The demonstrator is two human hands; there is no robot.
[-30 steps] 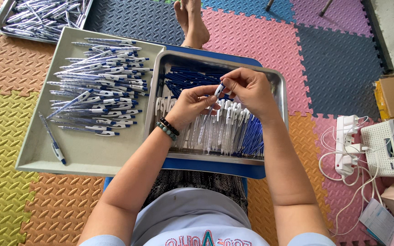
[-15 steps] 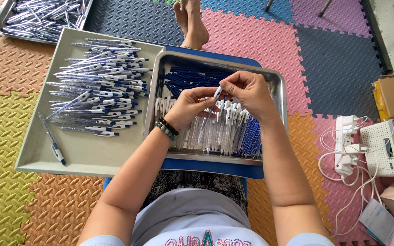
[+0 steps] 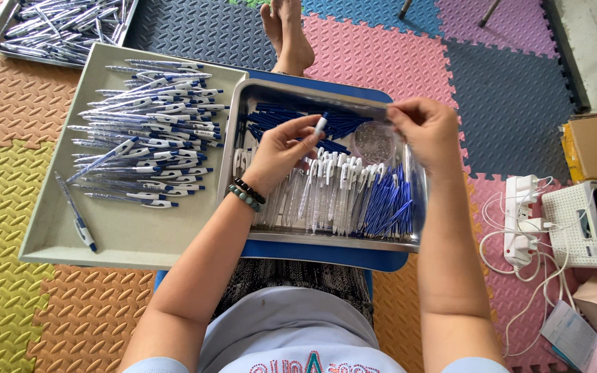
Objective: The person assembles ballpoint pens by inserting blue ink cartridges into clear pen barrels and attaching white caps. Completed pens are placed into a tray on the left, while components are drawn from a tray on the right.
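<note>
My left hand (image 3: 278, 153) holds a white and blue pen part (image 3: 320, 124) upright by its fingertips over a metal tray (image 3: 326, 240). My right hand (image 3: 428, 131) hovers at the tray's far right with thumb and fingers pinched; whether anything tiny sits between them I cannot tell. Between the hands stands a small clear round cup (image 3: 373, 141). The tray holds dark blue rods (image 3: 288, 119), clear pen barrels with white clips (image 3: 326, 188) and blue pieces (image 3: 388, 202).
A beige tray (image 3: 133, 238) on the left carries a heap of finished pens (image 3: 153, 135) and one loose pen (image 3: 76, 211). Another tray of pens (image 3: 63, 27) lies far left. A person's foot (image 3: 288, 34), a power strip (image 3: 519, 217) and a cardboard box (image 3: 595, 146) are nearby.
The hands were together on the pen part over the tray's middle. My right hand has pulled away to the right; my left hand keeps the part.
</note>
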